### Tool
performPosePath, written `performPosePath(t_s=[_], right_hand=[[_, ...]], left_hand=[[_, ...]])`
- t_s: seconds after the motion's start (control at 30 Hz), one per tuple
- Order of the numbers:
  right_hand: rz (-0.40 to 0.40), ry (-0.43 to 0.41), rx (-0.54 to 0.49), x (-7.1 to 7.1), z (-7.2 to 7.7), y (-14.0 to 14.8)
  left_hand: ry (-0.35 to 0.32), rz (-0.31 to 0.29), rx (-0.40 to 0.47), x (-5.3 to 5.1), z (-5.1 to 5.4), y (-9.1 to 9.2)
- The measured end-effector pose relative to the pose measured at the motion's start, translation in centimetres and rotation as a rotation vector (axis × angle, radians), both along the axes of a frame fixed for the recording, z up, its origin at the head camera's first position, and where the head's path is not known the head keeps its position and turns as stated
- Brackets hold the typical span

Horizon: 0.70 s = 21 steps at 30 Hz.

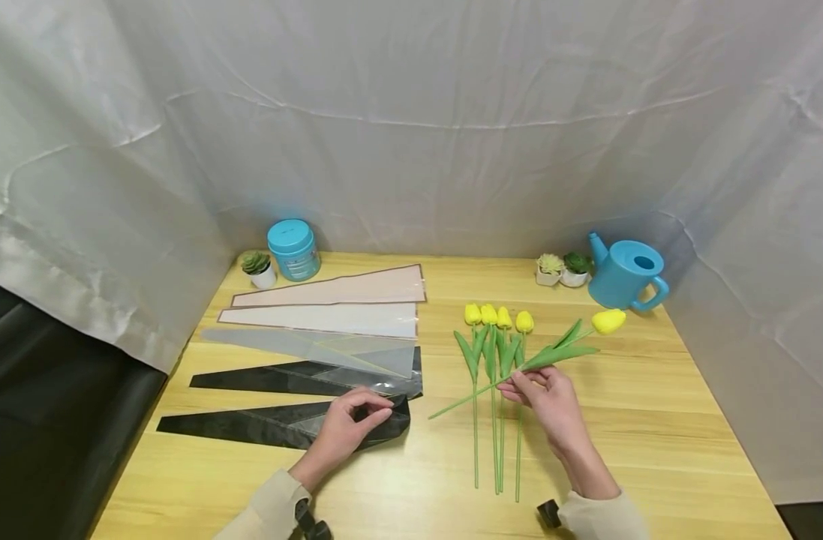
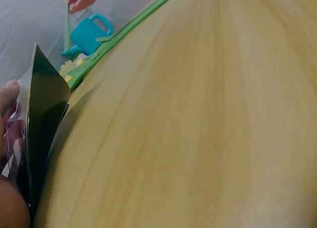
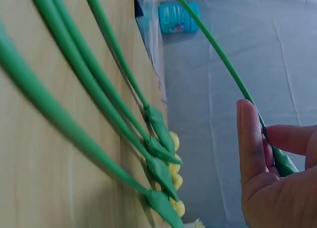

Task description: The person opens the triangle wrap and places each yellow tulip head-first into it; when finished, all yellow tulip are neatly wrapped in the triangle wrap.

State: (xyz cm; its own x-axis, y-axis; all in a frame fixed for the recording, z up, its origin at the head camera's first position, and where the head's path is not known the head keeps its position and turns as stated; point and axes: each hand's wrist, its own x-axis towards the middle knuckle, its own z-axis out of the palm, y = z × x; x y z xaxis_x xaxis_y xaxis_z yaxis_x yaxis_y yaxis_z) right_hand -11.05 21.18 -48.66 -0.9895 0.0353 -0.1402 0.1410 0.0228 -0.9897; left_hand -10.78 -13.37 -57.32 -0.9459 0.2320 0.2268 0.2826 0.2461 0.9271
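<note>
Black flower sleeve (image 1: 262,425) is lying nearest you on table (image 1: 397,487), your left hand (image 1: 350,424) pinching its wide end, that edge bowing upward. Your right hand (image 1: 553,401) is gripping yellow tulip (image 1: 553,357) by stem between thumb and fingers, stem end pointing toward sleeve, apart from it. You're seemingly preparing to sleeve this flower; next move probably calls for spreading sleeve mouth, guiding stem in. Beyond, four more tulips (image 1: 490,360) are lying in row; farther, blue watering can (image 1: 617,279) is standing.

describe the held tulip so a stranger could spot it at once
On the wooden table, right of the tapered wrappers, lie four yellow tulips. Over their stems, the right hand pinches the fifth; unlike them, it is lifted and slanted, its bloom farthest right.
</note>
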Motion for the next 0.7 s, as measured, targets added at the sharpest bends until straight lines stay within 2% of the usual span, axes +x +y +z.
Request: performPosePath(t_s=[0.3,0.7], right_hand=[[-0.013,-0.025,-0.021,0.4,-0.5,-2.1],[-0.013,-0.032,-0.014,0.8,-0.9,-4.4]], left_hand=[[-0.001,-0.028,0.076,-0.1,-0.1,0.4],[-0.007,-0.036,0.083,-0.2,0.0,1.4]])
